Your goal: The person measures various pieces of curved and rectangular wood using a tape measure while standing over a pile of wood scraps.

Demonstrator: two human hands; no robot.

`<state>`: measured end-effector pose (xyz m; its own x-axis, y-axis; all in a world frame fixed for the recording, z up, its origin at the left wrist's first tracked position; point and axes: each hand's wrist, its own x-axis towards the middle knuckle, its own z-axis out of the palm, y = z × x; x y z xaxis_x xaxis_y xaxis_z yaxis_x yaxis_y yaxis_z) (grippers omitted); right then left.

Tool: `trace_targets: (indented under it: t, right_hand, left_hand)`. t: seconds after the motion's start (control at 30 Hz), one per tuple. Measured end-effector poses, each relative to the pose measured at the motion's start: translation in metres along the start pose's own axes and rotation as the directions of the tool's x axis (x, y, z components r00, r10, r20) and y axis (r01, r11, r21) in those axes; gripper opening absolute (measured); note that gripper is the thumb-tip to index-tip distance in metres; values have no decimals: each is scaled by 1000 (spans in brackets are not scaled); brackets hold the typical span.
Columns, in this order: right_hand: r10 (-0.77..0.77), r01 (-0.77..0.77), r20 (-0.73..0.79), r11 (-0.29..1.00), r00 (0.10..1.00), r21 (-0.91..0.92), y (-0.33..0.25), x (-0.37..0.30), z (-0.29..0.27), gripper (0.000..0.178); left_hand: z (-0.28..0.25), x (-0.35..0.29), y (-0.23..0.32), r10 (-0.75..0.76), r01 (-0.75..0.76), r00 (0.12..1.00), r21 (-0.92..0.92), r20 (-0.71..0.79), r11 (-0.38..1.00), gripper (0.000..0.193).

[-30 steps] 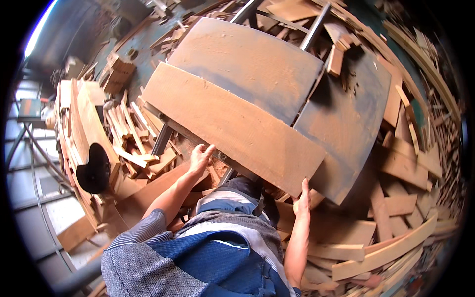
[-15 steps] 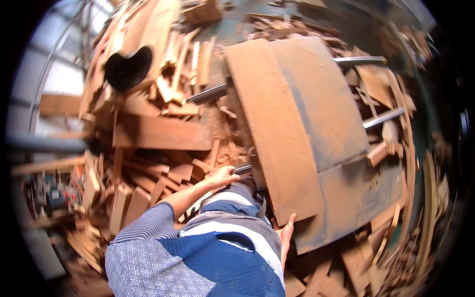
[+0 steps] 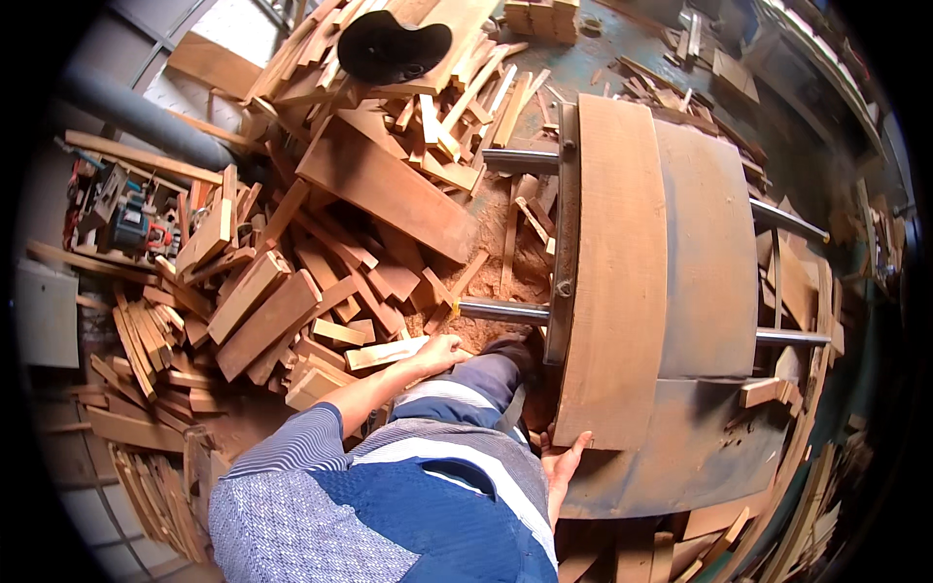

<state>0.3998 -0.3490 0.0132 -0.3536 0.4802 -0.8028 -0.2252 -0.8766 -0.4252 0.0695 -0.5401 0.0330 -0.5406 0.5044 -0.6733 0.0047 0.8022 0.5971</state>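
A wide, long wooden board (image 3: 617, 272) lies on a metal machine table (image 3: 705, 248) on the right. My right hand (image 3: 562, 468) grips the board's near end at its left corner, with the thumb up against the end edge and the other fingers mostly hidden below. My left hand (image 3: 442, 356) is beside my leg, left of the table. Its fingers are curled and nothing shows in them. Behind that hand lies a pale wood offcut (image 3: 387, 352), and beyond it a steel bar (image 3: 503, 310) sticks out from the table's side.
Piled wood offcuts (image 3: 267, 325) cover the floor at left, with a broad reddish plank (image 3: 389, 185) on top. A black hat-like object (image 3: 394, 49) rests on stacked boards at the back. Another steel bar (image 3: 520, 161) juts from the table farther off. Sawdust (image 3: 476, 335) covers the floor between.
My view has turned, so the board and table now appear farther right and straighter. My right hand keeps its hold on the board's near end. My left hand stays beside my leg.
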Motion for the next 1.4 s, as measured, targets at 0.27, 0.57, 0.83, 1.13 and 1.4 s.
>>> trace_targets:
  t: [0.27,0.57,0.83,1.13,1.4]
  right_hand:
    - [-14,13,-29,999,999,-36,3,-1,-3,68]
    - [76,-75,2,988,997,136,14,18,-22,63]
    - [80,-74,-15,962,997,262,19,20,-4,71]
    - [-17,116,-450,974,893,193,17,14,23,74]
    - [-94,152,-605,987,791,45,17,15,52,75]
  left_hand:
    - [-23,-38,14,-46,40,997,-86,-68,996,31]
    - [-49,-17,31,12,-21,999,-217,-43,976,28]
    - [-120,42,-41,31,-82,981,-261,-191,962,21]
    - [-341,125,-96,-60,59,762,-22,-644,998,52]
    - [-531,190,-148,224,279,350,329,-910,902,67]
